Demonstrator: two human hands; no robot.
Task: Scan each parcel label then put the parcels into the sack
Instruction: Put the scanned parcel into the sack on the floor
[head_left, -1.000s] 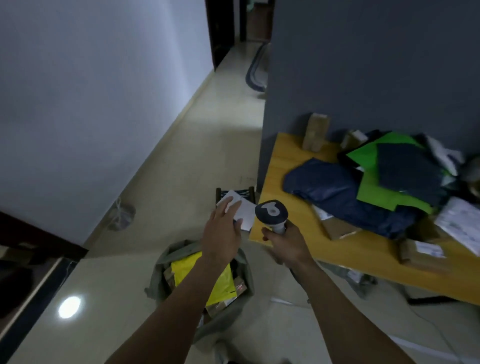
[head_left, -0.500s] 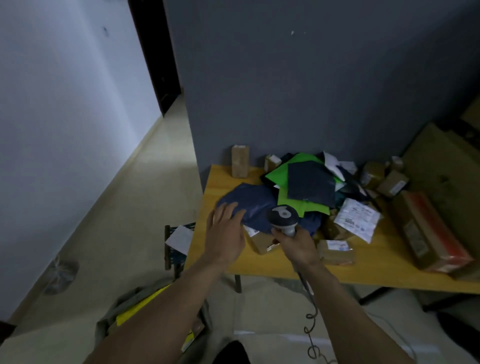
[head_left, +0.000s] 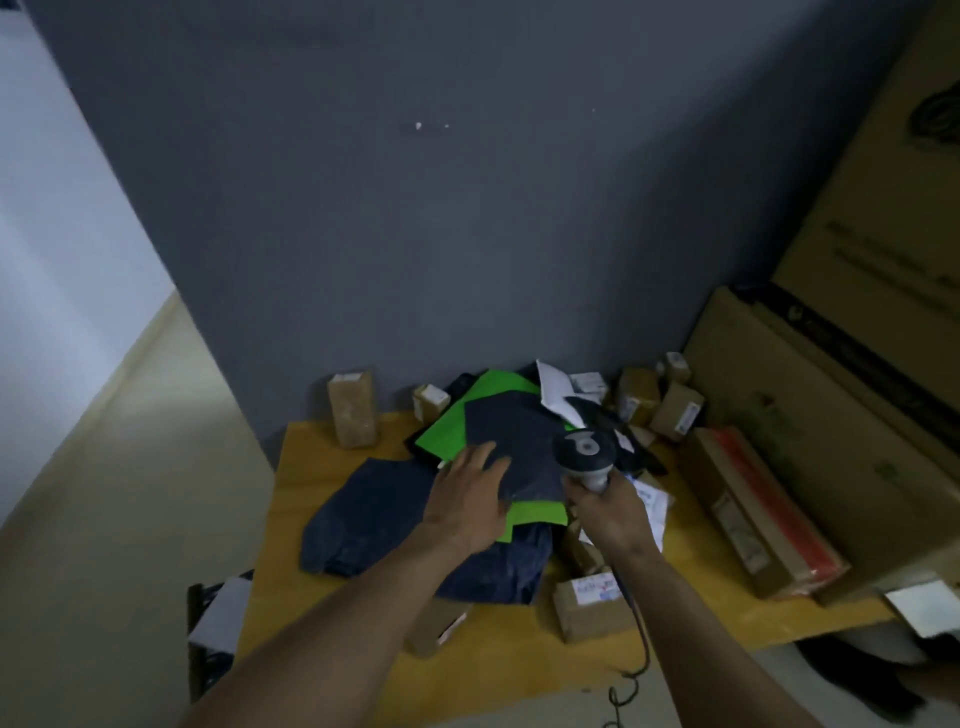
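Grips scanner (head_left: 587, 452) by its handle in right hand (head_left: 608, 514), fingers curled fully round. Lays left hand (head_left: 467, 501) flat, fingers spread, on dark grey mailer (head_left: 519, 431) atop green mailer (head_left: 447, 434); pinches nothing. Finds navy bag (head_left: 363, 514) and brown boxes (head_left: 587, 608) around these on yellow table (head_left: 322, 441). Shows no sack. Reads as far from done: whole pile left to scan and bag.

The mailer pile (head_left: 363, 519) lies on the table (head_left: 311, 467), my left hand (head_left: 467, 506) atop it, the scanner (head_left: 587, 454) in my right hand (head_left: 610, 514) beside. Small boxes (head_left: 675, 410) stand behind; a long box (head_left: 753, 514) lies right.
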